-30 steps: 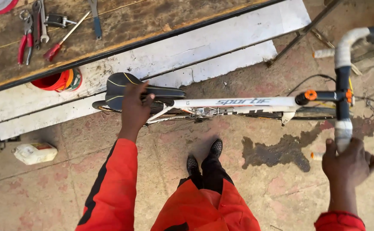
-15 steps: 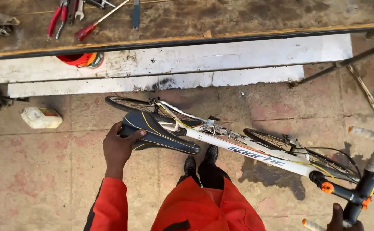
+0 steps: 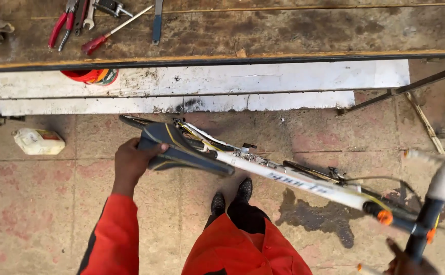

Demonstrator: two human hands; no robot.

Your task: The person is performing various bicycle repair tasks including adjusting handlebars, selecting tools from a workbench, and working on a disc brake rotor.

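Red-handled pliers (image 3: 59, 28) and a screwdriver (image 3: 111, 31) lie on the workbench (image 3: 283, 30) (white bottle (image 3: 38, 141) on floor).

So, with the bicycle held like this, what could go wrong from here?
1. The left hand grips only the rear of the saddle, and the right hand is barely in view at the handlebar; the tilted white frame could perhaps swing or slip.
2. The person's shoes stand right under the frame, so a dropped bicycle may hit them.
3. The dark wet patch on the floor might be slippery.
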